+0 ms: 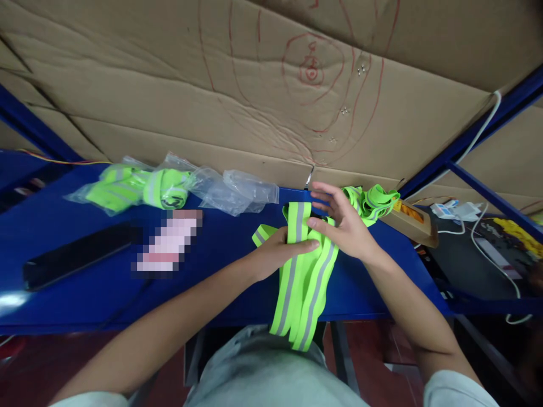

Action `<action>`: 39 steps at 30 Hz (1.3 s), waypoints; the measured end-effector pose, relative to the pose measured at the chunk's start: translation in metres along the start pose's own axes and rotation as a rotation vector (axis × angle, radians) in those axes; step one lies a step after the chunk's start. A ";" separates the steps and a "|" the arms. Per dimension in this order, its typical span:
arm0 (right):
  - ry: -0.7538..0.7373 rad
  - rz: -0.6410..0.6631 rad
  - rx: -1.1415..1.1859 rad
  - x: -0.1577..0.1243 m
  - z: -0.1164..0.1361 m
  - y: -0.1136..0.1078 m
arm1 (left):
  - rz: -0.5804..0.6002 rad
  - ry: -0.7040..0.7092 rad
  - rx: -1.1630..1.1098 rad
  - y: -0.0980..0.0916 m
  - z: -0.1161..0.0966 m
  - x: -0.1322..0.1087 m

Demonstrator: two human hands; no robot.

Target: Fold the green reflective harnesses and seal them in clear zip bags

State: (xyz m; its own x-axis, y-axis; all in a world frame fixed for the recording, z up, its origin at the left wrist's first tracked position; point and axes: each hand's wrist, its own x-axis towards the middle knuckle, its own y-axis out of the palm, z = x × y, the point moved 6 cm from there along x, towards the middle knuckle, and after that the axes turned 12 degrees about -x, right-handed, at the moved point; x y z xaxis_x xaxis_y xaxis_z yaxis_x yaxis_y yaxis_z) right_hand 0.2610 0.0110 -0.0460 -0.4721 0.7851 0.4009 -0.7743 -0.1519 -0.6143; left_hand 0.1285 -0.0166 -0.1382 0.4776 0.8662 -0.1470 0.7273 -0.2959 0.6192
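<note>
At the left of the frame, a clear bag (78, 196) held green strap (112, 195), and beside it a second bag (180, 164) held a green roll (163, 189) with a dark mark at its lower edge. Toward the centre, touching that roll, flat clear bags (237, 189) lay crumpled against the foot of the cardboard wall (148, 85). At the right, an open carton (426, 229) held something orange (409, 210).

The green straps (292, 294), grey-striped, hung just right of the frame's centre, their ends low before the person's shirt (271, 373). The left hand (282, 249) was clamped on them, its thumb laid across the front. The right hand (345, 226) had its thumb against the upper folds and its fingers spread apart from it.

Behind the right hand, partly hidden by it, loose coils (377, 200) of green strap sat next to the carton. On the blue surface (358, 294), a long black object (80, 254) lay at the left, near a pixelated patch (167, 243) whose content could not be told. A blue post (428, 175) slanted across the right, with a white cable (479, 135) running along it.
</note>
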 end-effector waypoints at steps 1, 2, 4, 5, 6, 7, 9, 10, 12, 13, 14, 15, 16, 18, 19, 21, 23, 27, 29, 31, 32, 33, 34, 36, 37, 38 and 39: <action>-0.030 0.004 -0.052 0.001 0.003 0.000 | -0.038 0.052 0.019 0.000 -0.002 0.000; -0.062 0.030 -0.107 0.001 0.006 0.000 | -0.057 0.087 0.025 0.000 -0.004 0.001; -0.110 0.096 -0.177 0.003 0.011 0.001 | -0.034 0.092 -0.018 0.003 -0.005 0.001; -0.110 0.115 -0.178 0.004 0.013 0.001 | -0.015 0.068 -0.049 0.004 -0.004 0.001; -0.094 0.112 -0.158 0.005 0.013 0.001 | -0.011 0.047 -0.068 0.004 -0.004 0.001; -0.073 0.085 -0.133 0.005 0.013 0.001 | -0.021 0.037 -0.066 0.003 -0.003 0.001; -0.058 -0.013 -0.136 0.005 0.012 0.002 | -0.033 0.034 -0.018 0.001 -0.003 0.000; -0.070 -0.071 -0.176 0.005 0.013 0.003 | -0.003 0.020 0.008 0.001 -0.002 0.000; -0.124 -0.185 -0.294 0.002 0.016 0.003 | 0.112 -0.032 0.017 0.005 0.000 -0.001; -0.148 -0.226 -0.340 0.001 0.017 0.002 | 0.166 -0.051 0.002 0.008 0.001 -0.001; -0.161 -0.241 -0.364 0.001 0.019 0.002 | 0.187 -0.044 -0.012 0.008 0.000 -0.001; -0.164 -0.222 -0.368 0.001 0.019 0.002 | 0.169 -0.008 -0.018 0.007 -0.003 0.000; -0.156 -0.164 -0.363 0.003 0.019 0.003 | 0.127 0.039 -0.018 0.004 -0.006 0.001; -0.114 0.010 -0.358 0.006 0.015 0.008 | 0.077 0.070 -0.002 0.001 -0.007 0.004; -0.084 0.082 -0.364 0.006 0.012 0.010 | 0.083 0.044 0.000 0.001 -0.005 0.005; -0.009 0.122 -0.372 0.008 0.004 0.011 | 0.142 -0.051 -0.037 0.003 0.003 0.006; 0.079 0.032 -0.329 0.009 -0.007 0.009 | 0.207 -0.146 -0.121 0.006 0.012 0.004; 0.254 -0.164 -0.133 0.004 -0.036 0.009 | 0.259 -0.269 -0.240 0.008 0.027 0.001; 0.379 -0.114 0.024 -0.002 -0.055 0.020 | 0.269 -0.254 -0.182 0.005 0.030 0.001; 0.526 0.038 0.203 -0.012 -0.073 0.037 | 0.285 -0.263 -0.093 -0.001 0.035 0.001; 0.567 0.109 0.261 -0.016 -0.079 0.044 | 0.281 -0.288 -0.062 -0.004 0.038 0.002; 0.567 0.161 0.273 -0.019 -0.082 0.048 | 0.273 -0.323 -0.048 -0.008 0.042 0.002; 0.525 0.187 0.244 -0.020 -0.084 0.050 | 0.260 -0.354 -0.052 -0.012 0.045 0.002; 0.382 0.215 0.135 -0.019 -0.081 0.049 | 0.229 -0.376 -0.089 -0.018 0.050 0.002; 0.312 0.252 0.094 -0.018 -0.077 0.049 | 0.222 -0.371 -0.105 -0.019 0.050 0.001; 0.265 0.304 0.071 -0.018 -0.073 0.051 | 0.223 -0.365 -0.117 -0.019 0.050 0.001; 0.243 0.362 0.066 -0.019 -0.070 0.053 | 0.229 -0.363 -0.125 -0.019 0.050 0.000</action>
State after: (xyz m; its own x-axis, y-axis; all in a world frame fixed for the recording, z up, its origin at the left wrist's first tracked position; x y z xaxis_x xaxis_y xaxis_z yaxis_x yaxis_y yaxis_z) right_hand 0.2583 0.0302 -0.1342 -0.6112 0.7914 -0.0080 -0.6063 -0.4747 -0.6381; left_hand 0.1391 -0.0313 -0.1883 0.7776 0.5802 -0.2424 0.5280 -0.3931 0.7528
